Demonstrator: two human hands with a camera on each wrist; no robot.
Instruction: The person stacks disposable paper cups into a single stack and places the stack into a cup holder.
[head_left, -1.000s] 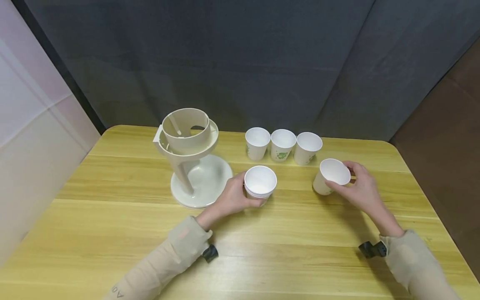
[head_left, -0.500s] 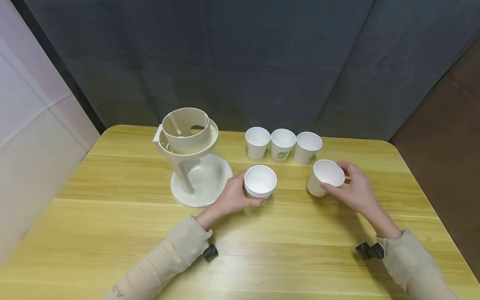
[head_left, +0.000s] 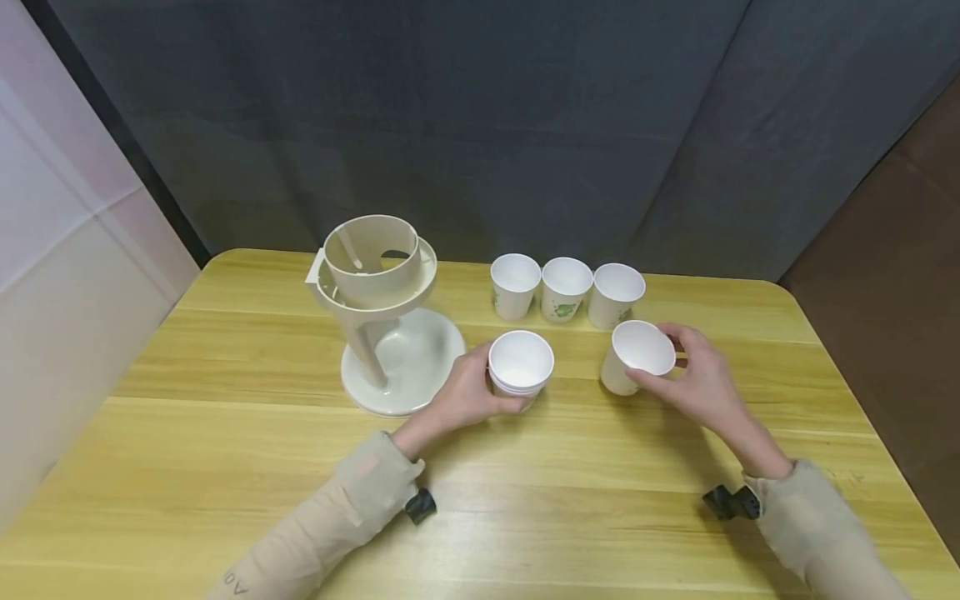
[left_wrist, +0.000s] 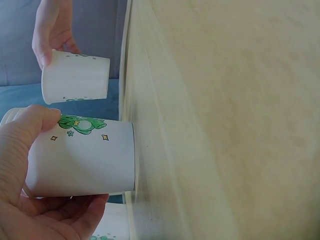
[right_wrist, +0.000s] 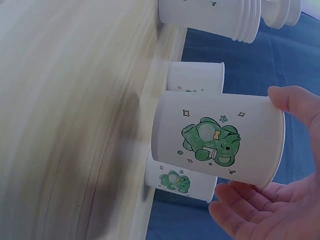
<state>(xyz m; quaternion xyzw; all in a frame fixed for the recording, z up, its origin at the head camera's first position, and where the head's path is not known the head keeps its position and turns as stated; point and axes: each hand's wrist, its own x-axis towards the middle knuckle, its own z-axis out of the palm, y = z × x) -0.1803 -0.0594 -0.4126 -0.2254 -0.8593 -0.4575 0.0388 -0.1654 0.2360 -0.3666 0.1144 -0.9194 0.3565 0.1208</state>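
Observation:
My left hand point(head_left: 472, 389) grips a short stack of nested white paper cups point(head_left: 521, 363) near the table's middle. In the left wrist view the stack point(left_wrist: 90, 160) stands on the table and shows a green cartoon print. To its right, my right hand point(head_left: 701, 379) holds a single paper cup point(head_left: 637, 358) near its rim, thumb on the near side and fingers behind. A green bear is printed on that cup point(right_wrist: 215, 137) in the right wrist view, and its base hangs just above the table. The inside of both the stack's top cup and the single cup looks white.
Behind the hands, three paper cups stand side by side: a left one point(head_left: 513, 287), a middle one point(head_left: 566, 289) and a right one point(head_left: 615, 296). A cream stand with a ring holder point(head_left: 375, 283) and round base point(head_left: 423, 358) is at left. A dark cloth point(head_left: 450, 125) hangs behind the table point(head_left: 525, 517).
My right hand has moved left with its single cup, closer to the stack. My left hand and the stack have stayed in place.

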